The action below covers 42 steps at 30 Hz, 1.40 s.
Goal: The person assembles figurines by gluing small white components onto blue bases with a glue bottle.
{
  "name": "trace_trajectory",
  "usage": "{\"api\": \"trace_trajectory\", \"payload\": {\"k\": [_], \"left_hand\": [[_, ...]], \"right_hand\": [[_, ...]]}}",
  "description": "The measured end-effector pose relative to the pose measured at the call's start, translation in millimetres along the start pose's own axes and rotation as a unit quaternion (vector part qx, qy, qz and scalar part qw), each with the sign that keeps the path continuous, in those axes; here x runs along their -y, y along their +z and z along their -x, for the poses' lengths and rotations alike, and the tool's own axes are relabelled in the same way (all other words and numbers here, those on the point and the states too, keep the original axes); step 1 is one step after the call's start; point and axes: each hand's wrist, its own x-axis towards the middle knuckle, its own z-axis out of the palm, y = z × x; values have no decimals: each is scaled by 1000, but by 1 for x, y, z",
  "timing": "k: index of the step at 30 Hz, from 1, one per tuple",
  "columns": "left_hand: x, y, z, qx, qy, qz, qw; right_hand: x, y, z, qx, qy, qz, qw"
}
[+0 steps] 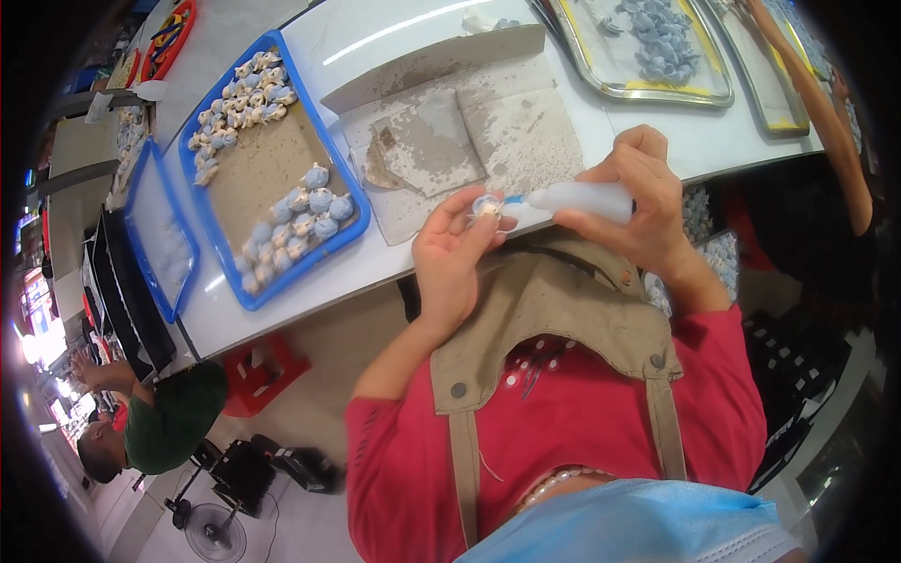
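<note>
Between the thumb and fingers of my left hand (455, 253) is a small cream-and-white piece (487, 207); its exact kind I cannot make out. My right hand (638, 192) grips a white squeeze bottle (587, 201) lying nearly level, its blue tip pointing left at the small piece. Tip and piece are very close; whether they touch I cannot tell. Both hands are above the table's near edge, just in front of a stained, flattened cardboard sheet (535, 122). A blue tray (333, 235) to the left holds many small blue-grey and cream figure parts.
Metal-rimmed trays (648, 92) with grey-blue pieces stand at the far right, where another person's arm (812, 94) reaches in. A second blue tray (150, 225) is farther left. Below the table are a red stool (265, 373), a fan (215, 533) and a seated person (169, 422).
</note>
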Motion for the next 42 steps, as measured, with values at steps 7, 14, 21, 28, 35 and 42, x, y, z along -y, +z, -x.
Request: {"api": "trace_trajectory", "payload": {"k": [7, 14, 21, 28, 35, 42], "left_hand": [[-2, -1, -2, -2, -1, 7, 1000], [-9, -9, -4, -13, -25, 42, 999], [-12, -6, -3, 47, 76, -48, 995], [-14, -8, -5, 61, 144, -88, 984], [-9, 5, -9, 46, 33, -53, 997], [-8, 2, -10, 46, 50, -74, 995]], "right_hand": [[-1, 1, -1, 2, 4, 4, 1000], [-15, 14, -9, -60, 44, 14, 997], [-52, 57, -26, -84, 102, 20, 991], [-107, 19, -31, -108, 75, 144, 981], [-158, -13, -61, -65, 71, 349, 932], [-79, 0, -43, 63, 169, -90, 980]]}}
